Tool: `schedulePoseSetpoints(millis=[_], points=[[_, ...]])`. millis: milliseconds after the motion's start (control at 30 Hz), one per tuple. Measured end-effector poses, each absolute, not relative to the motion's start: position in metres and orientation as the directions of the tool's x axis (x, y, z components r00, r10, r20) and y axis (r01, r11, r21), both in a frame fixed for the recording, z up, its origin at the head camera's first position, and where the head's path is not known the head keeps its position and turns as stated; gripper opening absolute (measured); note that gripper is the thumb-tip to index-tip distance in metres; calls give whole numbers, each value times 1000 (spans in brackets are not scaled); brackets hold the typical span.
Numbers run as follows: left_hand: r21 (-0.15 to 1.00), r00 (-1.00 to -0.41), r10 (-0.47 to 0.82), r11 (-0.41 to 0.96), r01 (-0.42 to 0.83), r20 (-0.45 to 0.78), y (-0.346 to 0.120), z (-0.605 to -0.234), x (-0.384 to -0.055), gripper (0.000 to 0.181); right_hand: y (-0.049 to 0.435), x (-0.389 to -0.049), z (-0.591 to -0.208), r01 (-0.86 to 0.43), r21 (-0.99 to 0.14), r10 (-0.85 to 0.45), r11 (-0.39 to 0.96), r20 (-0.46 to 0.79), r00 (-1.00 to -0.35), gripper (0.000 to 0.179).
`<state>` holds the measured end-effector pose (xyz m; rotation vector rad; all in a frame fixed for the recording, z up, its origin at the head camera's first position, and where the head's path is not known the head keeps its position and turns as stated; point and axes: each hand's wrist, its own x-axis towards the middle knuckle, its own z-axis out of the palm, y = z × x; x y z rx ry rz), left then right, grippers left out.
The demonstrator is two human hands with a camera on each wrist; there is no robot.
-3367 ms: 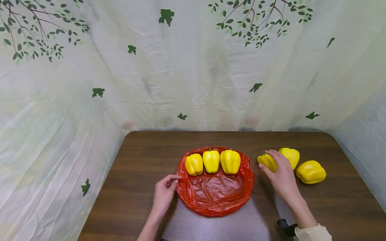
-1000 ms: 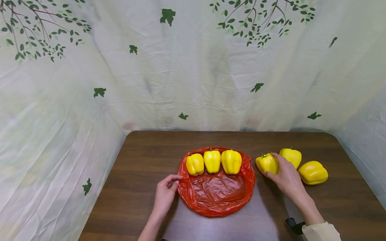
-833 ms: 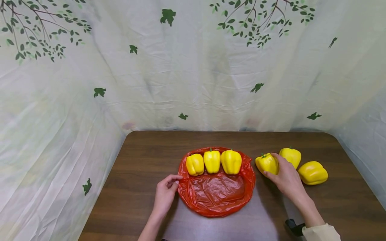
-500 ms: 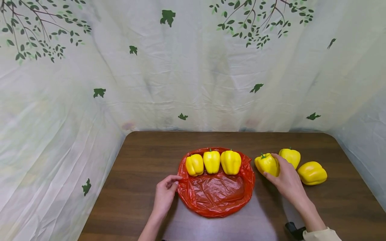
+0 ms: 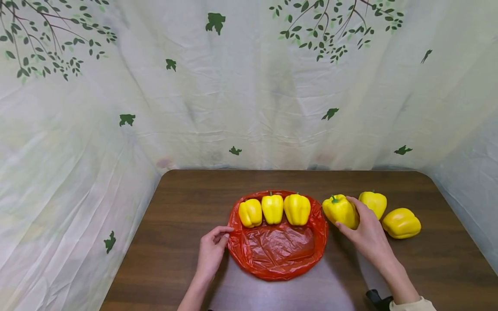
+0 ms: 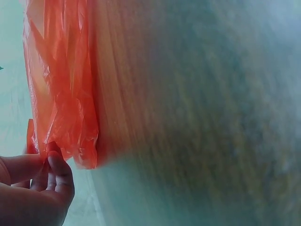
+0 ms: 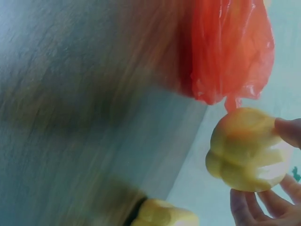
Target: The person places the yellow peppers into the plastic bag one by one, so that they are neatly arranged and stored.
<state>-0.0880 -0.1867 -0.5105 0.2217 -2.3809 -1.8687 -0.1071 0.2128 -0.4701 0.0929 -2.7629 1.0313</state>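
Note:
A red plastic bag stands with its mouth spread wide in the middle of the table. Three yellow bell peppers sit in a row along its far inner side, the middle bell pepper between the two others. My left hand pinches the bag's left rim between thumb and fingers, as the left wrist view also shows. My right hand grips another yellow bell pepper, stem pointing up and left, just outside the bag's right rim. In the right wrist view this bell pepper is between thumb and fingertips, close beside the bag.
Two more yellow bell peppers lie right of my right hand: one bell pepper behind it, another bell pepper on its side. The brown wooden table ends at a pale curtain with a leaf print.
My right hand has taken hold of the bell pepper and moved it up and left toward the bag's right rim. The left hand stays at the bag's left rim.

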Motion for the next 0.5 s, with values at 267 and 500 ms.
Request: schedulePoseSetpoints(millis=[267,500], points=[[969,-984,-177,239,-67,-24,-186,-509,-87,22,203,-104,-467,-153,-666,-5,730,219,-976,80],[971,-985,-170,231,-69,-29,-187,-510,-88,22,193,-101,-466,-176,-676,-29,716,223,-974,80]])
